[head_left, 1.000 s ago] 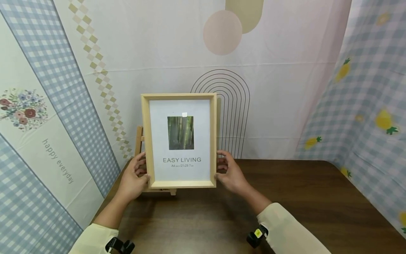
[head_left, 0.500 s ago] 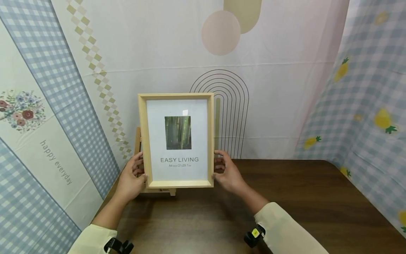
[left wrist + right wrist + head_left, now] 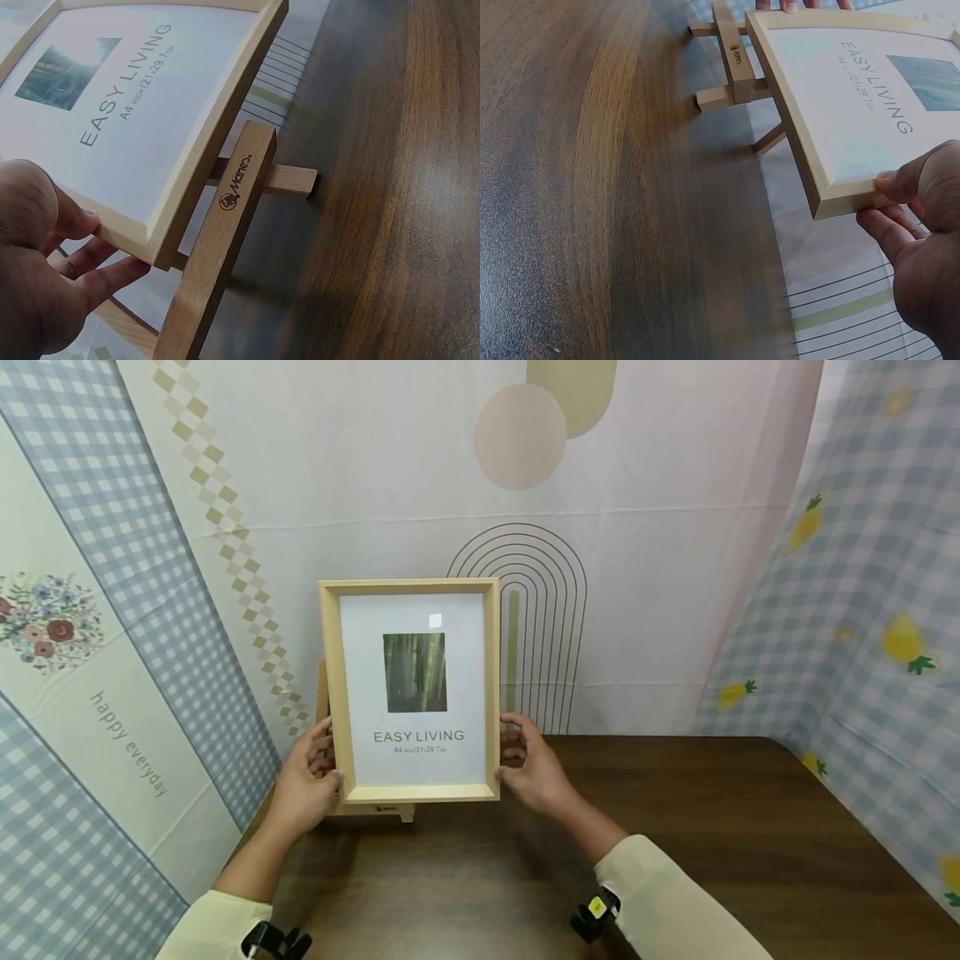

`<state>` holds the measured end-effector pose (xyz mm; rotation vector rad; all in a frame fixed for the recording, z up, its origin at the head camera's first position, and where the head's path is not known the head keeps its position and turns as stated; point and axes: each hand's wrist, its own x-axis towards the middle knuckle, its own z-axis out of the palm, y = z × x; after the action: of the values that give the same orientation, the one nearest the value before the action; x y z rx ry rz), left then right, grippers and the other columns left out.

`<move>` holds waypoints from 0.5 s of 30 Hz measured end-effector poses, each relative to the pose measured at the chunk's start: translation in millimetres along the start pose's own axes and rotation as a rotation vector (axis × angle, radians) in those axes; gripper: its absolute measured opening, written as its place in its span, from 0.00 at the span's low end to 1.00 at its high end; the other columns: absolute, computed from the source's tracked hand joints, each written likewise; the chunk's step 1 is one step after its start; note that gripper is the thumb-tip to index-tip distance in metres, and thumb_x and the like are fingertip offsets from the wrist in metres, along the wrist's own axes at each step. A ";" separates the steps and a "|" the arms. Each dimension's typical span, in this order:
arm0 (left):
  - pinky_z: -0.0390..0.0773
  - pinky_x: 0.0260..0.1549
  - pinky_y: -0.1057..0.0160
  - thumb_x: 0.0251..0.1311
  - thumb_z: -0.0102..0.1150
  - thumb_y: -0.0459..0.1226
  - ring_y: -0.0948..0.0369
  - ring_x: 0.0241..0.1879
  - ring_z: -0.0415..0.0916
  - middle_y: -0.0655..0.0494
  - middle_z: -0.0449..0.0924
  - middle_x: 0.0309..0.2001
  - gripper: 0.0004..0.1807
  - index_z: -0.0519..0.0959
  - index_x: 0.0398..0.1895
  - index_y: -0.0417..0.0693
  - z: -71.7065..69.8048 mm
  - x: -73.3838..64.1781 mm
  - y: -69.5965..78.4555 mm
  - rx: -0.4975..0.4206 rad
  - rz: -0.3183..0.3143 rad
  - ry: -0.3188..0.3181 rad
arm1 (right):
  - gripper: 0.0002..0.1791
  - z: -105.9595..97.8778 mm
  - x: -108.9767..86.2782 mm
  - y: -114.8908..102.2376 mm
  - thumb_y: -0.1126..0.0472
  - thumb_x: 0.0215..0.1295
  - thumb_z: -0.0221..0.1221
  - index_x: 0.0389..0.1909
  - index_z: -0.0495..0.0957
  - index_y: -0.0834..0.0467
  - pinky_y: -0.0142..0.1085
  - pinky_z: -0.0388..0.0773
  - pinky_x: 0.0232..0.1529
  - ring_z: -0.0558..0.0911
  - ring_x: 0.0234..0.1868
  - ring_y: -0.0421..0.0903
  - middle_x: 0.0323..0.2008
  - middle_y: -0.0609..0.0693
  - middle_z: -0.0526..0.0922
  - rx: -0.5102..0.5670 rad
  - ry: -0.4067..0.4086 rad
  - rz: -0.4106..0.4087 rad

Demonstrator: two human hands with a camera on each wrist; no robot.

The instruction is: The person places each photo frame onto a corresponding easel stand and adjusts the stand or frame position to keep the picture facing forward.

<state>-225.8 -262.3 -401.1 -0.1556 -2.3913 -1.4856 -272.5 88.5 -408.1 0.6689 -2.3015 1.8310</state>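
Upright between both hands is a light wood picture frame point(image 3: 491, 693) with a white insert, a bamboo photo and the words EASY LIVING. My left hand point(image 3: 303, 781) grips its left side near the lower corner, thumb on the front and fingers behind. On the opposite side my right hand point(image 3: 536, 772) pinches it the same way. A wooden tabletop easel point(image 3: 225, 225) stands behind the picture frame, mostly hidden by it in the head view. In the left wrist view, the frame's lower edge is close over the easel's ledge, which bears a printed logo.
The easel stands on a dark brown wooden table point(image 3: 675, 827), toward its back left. A white patterned cloth point(image 3: 660, 568) hangs behind the table. Checked cloths line the left and right sides. A black camera is strapped to each wrist.
Both hands have shifted the picture frame slightly to the left, so it covers more of the easel. The head view has also turned a little. The grip of both hands is unchanged.
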 end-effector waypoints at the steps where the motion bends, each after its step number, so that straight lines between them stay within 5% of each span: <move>1: 0.79 0.35 0.67 0.61 0.52 0.17 0.41 0.54 0.74 0.35 0.68 0.68 0.47 0.53 0.82 0.52 -0.5 0.0 -0.4 0.001 0.003 -0.001 | 0.48 0.2 0.1 -0.1 0.88 0.50 0.62 0.71 0.62 0.56 0.39 0.84 0.45 0.82 0.48 0.56 0.52 0.61 0.78 -0.004 0.000 0.001; 15: 0.76 0.43 0.73 0.62 0.52 0.17 0.41 0.57 0.73 0.33 0.66 0.69 0.47 0.52 0.82 0.51 -5.7 -1.6 1.7 0.029 0.008 0.000 | 0.46 4.5 1.1 -0.2 0.87 0.51 0.62 0.70 0.63 0.55 0.39 0.84 0.43 0.80 0.48 0.56 0.53 0.61 0.77 -0.011 -0.002 0.013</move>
<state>-222.6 -266.5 -397.8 -0.1578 -2.4079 -1.4471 -272.6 83.8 -408.7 0.6569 -2.3210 1.8221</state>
